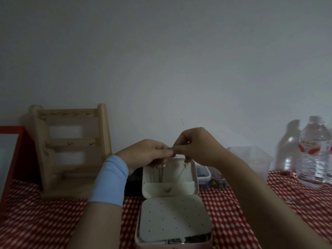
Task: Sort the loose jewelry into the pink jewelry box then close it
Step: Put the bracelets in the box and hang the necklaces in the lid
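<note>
The pink jewelry box (172,238) stands open at the bottom centre, its cream lid (195,177) upright and a perforated cream panel (175,220) lying over the base. Thin chains (160,174) hang inside the lid, their ends tucked into the lid pocket. My left hand (147,155) and my right hand (195,146) meet just above the lid's top edge. Both pinch a thin necklace there; the piece itself is too small and dim to make out.
A wooden jewelry rack (71,148) stands at the back left beside a red frame (12,159). Behind the box sit small plastic containers (203,174) of beads. A clear tub (251,155) and water bottles (313,153) stand at the right on the red checked cloth (242,209).
</note>
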Available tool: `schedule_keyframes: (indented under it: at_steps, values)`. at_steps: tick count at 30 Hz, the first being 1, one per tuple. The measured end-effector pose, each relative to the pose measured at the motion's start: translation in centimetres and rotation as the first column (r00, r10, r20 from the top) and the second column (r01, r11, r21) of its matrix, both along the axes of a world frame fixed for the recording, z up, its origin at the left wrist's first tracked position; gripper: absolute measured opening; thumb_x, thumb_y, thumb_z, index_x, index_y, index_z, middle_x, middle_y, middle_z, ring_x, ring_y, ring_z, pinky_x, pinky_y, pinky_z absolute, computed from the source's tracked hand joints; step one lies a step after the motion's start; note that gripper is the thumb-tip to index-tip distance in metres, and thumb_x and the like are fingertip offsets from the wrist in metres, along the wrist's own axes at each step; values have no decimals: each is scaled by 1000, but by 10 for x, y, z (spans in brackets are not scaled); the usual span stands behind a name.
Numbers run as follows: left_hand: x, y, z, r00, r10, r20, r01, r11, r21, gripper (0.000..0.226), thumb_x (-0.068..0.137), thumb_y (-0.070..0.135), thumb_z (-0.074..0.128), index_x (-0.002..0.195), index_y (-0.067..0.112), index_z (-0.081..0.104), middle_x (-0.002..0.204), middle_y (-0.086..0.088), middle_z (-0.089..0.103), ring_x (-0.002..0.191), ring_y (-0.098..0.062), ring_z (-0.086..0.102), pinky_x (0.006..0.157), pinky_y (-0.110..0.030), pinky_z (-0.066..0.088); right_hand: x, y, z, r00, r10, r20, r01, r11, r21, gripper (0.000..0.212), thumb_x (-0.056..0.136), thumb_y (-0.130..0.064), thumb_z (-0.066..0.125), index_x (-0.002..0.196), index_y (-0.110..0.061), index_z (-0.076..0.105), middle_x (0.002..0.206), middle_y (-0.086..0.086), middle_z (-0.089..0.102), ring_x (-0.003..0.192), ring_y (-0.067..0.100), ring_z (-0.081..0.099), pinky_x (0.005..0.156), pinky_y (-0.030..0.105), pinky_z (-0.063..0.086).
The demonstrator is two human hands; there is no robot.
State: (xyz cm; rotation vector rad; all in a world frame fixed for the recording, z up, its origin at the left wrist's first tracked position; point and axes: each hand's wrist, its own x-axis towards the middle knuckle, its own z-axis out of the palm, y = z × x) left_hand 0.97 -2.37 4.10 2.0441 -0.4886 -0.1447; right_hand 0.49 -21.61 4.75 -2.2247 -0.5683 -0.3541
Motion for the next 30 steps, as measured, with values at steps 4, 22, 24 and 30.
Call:
schedule_keyframes:
  at_steps: [4, 22, 24, 30]
  values:
    - [0, 2, -1, 1000, -4, -3, 4, 1000, -6, 22, 97, 23, 57, 91, 10, 73, 70, 1, 67, 71, -15, 60, 74, -28, 50, -1, -1, -2, 976, 132, -174, -112, 987, 119, 17, 94, -13, 70, 111, -13, 70, 76, 3, 73, 59, 18, 66, 62, 28, 62]
    - [1, 12, -4, 986, -136, -91, 73, 862, -501, 26, 95, 18, 54, 73, 13, 67, 73, -2, 63, 74, -17, 58, 82, -35, 43, 0, -11, -9, 786, 437, -438, -266, 877, 400, 27, 102, -13, 53, 80, -16, 69, 77, 0, 62, 65, 16, 55, 70, 38, 57]
    - [2, 12, -5, 983, -137, -123, 36, 798, -601, 19, 85, 22, 60, 70, 16, 69, 76, -3, 65, 75, -17, 60, 82, -37, 43, 1, -9, -11, 766, 441, -469, -198, 855, 480, 23, 102, -15, 49, 85, -12, 64, 79, 5, 58, 64, 19, 54, 69, 38, 56]
    - [6, 10, -8, 986, 104, -131, -153, 876, -457, 12, 83, 26, 70, 85, 13, 69, 84, -1, 71, 76, -12, 63, 77, -31, 52, 10, -11, -15, 843, 233, -486, 6, 898, 440, 17, 98, -19, 61, 102, -3, 66, 83, 10, 67, 62, 23, 61, 64, 37, 57]
